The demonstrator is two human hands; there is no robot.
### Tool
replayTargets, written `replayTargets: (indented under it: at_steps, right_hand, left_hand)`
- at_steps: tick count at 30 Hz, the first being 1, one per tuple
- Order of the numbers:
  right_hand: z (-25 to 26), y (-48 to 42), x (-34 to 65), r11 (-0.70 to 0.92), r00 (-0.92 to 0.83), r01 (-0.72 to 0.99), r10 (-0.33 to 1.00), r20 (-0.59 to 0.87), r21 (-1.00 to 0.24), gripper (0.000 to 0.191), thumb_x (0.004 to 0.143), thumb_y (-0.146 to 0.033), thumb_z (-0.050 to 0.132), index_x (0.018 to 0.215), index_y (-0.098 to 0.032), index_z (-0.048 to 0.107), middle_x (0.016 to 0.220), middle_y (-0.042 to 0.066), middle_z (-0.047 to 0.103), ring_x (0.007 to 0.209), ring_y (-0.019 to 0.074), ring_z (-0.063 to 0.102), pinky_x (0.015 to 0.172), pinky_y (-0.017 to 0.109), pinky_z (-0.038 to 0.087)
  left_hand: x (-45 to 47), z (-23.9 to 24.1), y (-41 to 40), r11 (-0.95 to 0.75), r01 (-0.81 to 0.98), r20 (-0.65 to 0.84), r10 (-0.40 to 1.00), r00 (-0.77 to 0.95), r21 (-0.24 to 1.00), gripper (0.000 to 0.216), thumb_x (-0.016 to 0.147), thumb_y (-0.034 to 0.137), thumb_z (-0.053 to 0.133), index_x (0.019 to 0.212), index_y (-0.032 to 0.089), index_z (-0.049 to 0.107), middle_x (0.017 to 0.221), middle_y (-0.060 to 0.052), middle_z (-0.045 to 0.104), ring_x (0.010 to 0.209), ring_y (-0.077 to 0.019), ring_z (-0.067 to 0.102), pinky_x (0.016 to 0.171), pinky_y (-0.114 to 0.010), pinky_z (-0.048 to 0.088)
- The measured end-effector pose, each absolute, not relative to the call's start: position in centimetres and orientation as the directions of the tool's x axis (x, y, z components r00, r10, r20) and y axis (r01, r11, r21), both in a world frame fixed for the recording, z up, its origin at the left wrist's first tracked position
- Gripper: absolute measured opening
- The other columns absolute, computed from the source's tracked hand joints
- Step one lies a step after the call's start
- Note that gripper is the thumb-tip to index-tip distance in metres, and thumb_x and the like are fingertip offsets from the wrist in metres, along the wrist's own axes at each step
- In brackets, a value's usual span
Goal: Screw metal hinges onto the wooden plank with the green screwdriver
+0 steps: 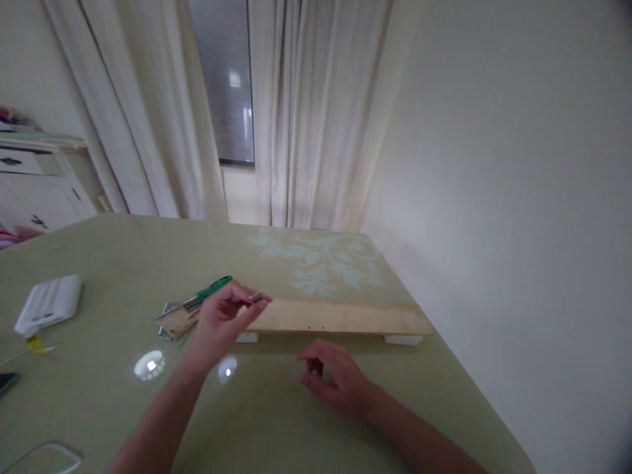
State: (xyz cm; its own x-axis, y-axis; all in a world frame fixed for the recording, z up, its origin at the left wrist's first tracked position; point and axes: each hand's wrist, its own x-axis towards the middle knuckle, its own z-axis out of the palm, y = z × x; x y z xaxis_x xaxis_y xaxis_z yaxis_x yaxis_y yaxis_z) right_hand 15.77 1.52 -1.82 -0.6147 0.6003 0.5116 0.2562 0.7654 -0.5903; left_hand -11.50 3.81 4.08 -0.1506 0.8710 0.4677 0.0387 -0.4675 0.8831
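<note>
A long wooden board (340,317) rests on small white feet across the green table (276,421). My left hand (224,322) hovers at the board's left end, its fingers pinched on a small metallic piece (255,297). Just behind it lie a green-handled tool (210,289) and some metal parts (170,309). My right hand (330,378) sits low over the table in front of the board, fingers loosely curled with nothing visible in them.
A white box-like device (49,303) lies at the left of the table, with a cable and a dark object (7,380) near the left edge. Curtains (306,112) and a window stand behind; a wall is on the right, a white dresser (34,184) far left.
</note>
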Motion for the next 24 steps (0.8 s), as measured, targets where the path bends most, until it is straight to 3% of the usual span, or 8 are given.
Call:
replayTargets:
  at_steps: [3, 7, 14, 17, 24]
  right_hand:
    - [-1.7, 1.2, 16.3, 0.741, -0.454, 0.184, 0.647, 0.613, -0.646, 0.04, 0.105, -0.049, 0.056, 0.136, -0.023, 0.055, 0.093, 0.003, 0.069, 0.073, 0.0138, 0.063, 0.072, 0.027, 0.054]
    - [-1.9, 1.5, 17.0, 0.736, -0.295, 0.151, 0.671, 0.681, -0.66, 0.047, 0.105, -0.053, 0.053, 0.141, -0.023, 0.052, 0.088, 0.002, 0.066, 0.072, 0.0158, 0.062, 0.069, 0.029, 0.054]
    - [-1.4, 2.4, 17.1, 0.687, -0.274, 0.297, 0.727, 0.63, -0.663, 0.029, 0.098, -0.047, 0.07, 0.114, -0.023, 0.069, 0.072, -0.004, 0.061, 0.059, 0.0099, 0.054, 0.059, 0.022, 0.047]
    - [-1.5, 2.5, 16.9, 0.703, -0.286, 0.313, 0.711, 0.643, -0.638, 0.025, 0.097, -0.045, 0.072, 0.105, -0.022, 0.072, 0.069, -0.004, 0.059, 0.056, 0.009, 0.053, 0.058, 0.021, 0.046]
    - [-1.9, 2.2, 17.1, 0.752, -0.318, 0.304, 0.659, 0.681, -0.585, 0.026, 0.093, -0.042, 0.077, 0.111, -0.023, 0.072, 0.068, -0.004, 0.063, 0.053, 0.009, 0.055, 0.058, 0.022, 0.049]
  left_hand:
    - [-6.6, 4.2, 3.2, -0.549, 0.134, 0.541, 0.836, 0.094, 0.825, 0.027, 0.087, 0.036, 0.081, 0.076, 0.02, 0.062, 0.082, -0.004, 0.077, 0.079, -0.018, 0.075, 0.074, -0.031, 0.061]
    - [-3.1, 3.1, 3.4, -0.686, 0.29, 0.654, 0.726, 0.214, 0.667, 0.023, 0.091, 0.023, 0.075, 0.075, 0.021, 0.059, 0.083, -0.003, 0.078, 0.076, -0.0151, 0.073, 0.07, -0.027, 0.057]
    - [-3.4, 0.2, 3.3, -0.835, 0.421, 0.776, 0.514, 0.366, 0.354, 0.016, 0.095, 0.016, 0.071, 0.086, 0.022, 0.06, 0.091, -0.002, 0.078, 0.081, -0.0152, 0.069, 0.073, -0.027, 0.053]
    - [-3.8, -0.3, 2.9, -0.839, 0.458, 0.794, 0.481, 0.372, 0.294, 0.017, 0.095, 0.015, 0.071, 0.087, 0.022, 0.058, 0.095, -0.003, 0.079, 0.082, -0.0161, 0.068, 0.074, -0.03, 0.053]
    - [-3.7, -0.5, 2.0, -0.838, 0.499, 0.808, 0.445, 0.386, 0.224, 0.016, 0.097, 0.015, 0.069, 0.089, 0.023, 0.057, 0.101, -0.005, 0.08, 0.081, -0.0172, 0.068, 0.073, -0.033, 0.051]
